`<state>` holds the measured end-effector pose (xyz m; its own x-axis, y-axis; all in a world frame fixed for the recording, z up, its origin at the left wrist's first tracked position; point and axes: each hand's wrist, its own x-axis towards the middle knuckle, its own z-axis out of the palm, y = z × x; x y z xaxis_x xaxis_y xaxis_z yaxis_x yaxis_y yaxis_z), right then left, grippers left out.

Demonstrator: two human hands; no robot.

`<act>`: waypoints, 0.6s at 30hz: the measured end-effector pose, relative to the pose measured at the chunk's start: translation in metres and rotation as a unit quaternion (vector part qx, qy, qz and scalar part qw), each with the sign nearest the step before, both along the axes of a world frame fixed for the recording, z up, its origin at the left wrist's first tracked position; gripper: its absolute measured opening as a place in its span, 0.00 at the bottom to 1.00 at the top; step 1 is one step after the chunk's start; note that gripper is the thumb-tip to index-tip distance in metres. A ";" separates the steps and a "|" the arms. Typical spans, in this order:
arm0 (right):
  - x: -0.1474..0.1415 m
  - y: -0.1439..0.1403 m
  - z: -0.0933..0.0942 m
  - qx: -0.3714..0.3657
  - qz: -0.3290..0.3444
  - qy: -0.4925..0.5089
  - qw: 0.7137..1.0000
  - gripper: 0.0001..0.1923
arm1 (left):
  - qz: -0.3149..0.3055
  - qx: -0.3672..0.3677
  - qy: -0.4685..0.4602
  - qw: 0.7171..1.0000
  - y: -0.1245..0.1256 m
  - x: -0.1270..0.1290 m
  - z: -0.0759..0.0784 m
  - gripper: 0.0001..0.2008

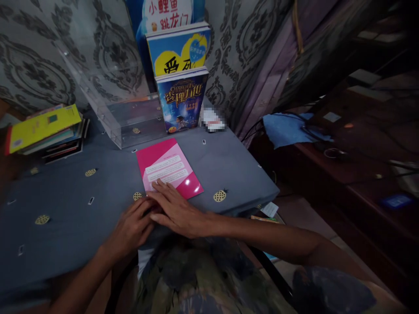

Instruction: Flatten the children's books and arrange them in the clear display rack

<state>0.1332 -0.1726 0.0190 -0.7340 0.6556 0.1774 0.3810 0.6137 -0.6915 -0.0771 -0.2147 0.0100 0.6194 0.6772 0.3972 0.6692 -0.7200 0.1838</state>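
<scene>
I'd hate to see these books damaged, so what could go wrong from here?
The pink book lies near the front edge of the table, with the right hand on it; a pull toward the body might slide it off. The left hand is at its near corner, so pressing hard there could crease the cover. The yellow book tops an uneven stack, which might shift if bumped.

A grey-blue cloth [72,237] printed with yellow pineapples [220,195] covers the table [245,174]. A pink book [166,163] lies flat near the front edge. Towards the back edge stands a clear rack [106,120], with upright books [183,102] at its right end; a blurred white item [213,119] sits by the back right corner, a stack of books [46,128] further left.
</scene>
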 end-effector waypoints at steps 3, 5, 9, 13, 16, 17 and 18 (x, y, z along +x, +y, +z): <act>0.021 0.002 0.000 0.024 -0.025 -0.036 0.999 0.31 | 0.005 0.001 0.008 1.000 0.000 -0.001 -0.001 0.13; 0.037 0.005 -0.003 0.042 -0.043 -0.068 0.996 0.32 | 0.013 0.013 0.007 1.000 0.001 -0.002 -0.003 0.13; 0.065 0.014 -0.013 0.064 -0.074 -0.098 0.990 0.29 | 0.029 0.021 0.023 0.999 0.003 -0.002 -0.009 0.17; 0.072 0.013 -0.018 0.073 -0.076 -0.086 0.991 0.29 | 0.026 0.026 0.056 0.998 0.008 -0.009 -0.007 0.18; 0.062 0.004 -0.009 0.080 -0.064 -0.105 0.989 0.29 | 0.024 0.004 0.085 0.996 0.012 -0.032 -0.002 0.19; 0.056 0.000 -0.004 0.081 -0.055 -0.113 0.989 0.29 | 0.026 -0.009 0.096 0.995 0.014 -0.043 0.001 0.19; 0.051 -0.004 0.002 0.078 -0.041 -0.122 0.989 0.29 | 0.031 -0.024 0.107 0.994 0.016 -0.054 0.004 0.19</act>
